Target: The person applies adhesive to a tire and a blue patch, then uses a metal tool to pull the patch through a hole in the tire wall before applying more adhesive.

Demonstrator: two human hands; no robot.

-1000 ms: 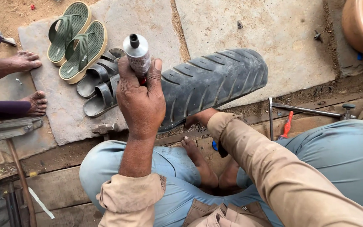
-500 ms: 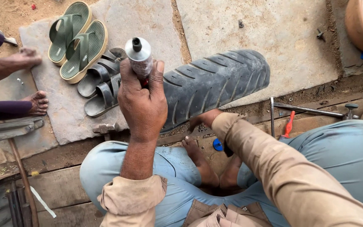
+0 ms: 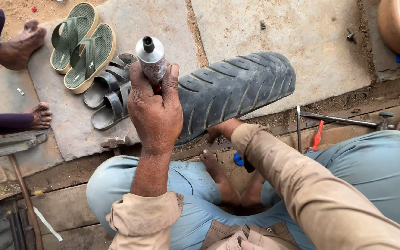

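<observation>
View: head camera, looking down on a person seated on the ground with knees apart and bare feet drawn in.
Left hand (image 3: 155, 111): closed in a fist around a small metal tube (image 3: 151, 58); fingers wrap the lower part, so only the upper part and its tip show.
Tube position: at about 11 o'clock from the middle of the picture, upright in the fist, long axis running 6 to 12 o'clock, the dark open nozzle at the 12 o'clock end.
Right hand (image 3: 223, 128): mostly hidden under the edge of the tyre; it seems to press or grip the rim there, but whether the fingers are curled or flat I cannot tell.
Tyre (image 3: 237, 90): a black treaded tyre section lying on the stone slab (image 3: 311, 55), long axis from about 8 to 2 o'clock; its near end passes just behind the left hand.
Key relation: the tyre lies at 3 o'clock from the tube, just beside it; the left hand carries the tube, while the right hand is already touching the tyre.
Tube to right hand: the right hand sits at roughly 4 o'clock from the tube, near but apart.
Sandals: a green pair (image 3: 83, 44) at 10 o'clock from the tube, a grey pair (image 3: 109, 97) at 7 o'clock, just beside the left hand.
Tools: a red-handled tool (image 3: 317, 136) and a metal rod (image 3: 339, 119) at 3 o'clock, well apart from both hands.
Other person: bare feet (image 3: 21, 44) at the 9 o'clock edge.
</observation>
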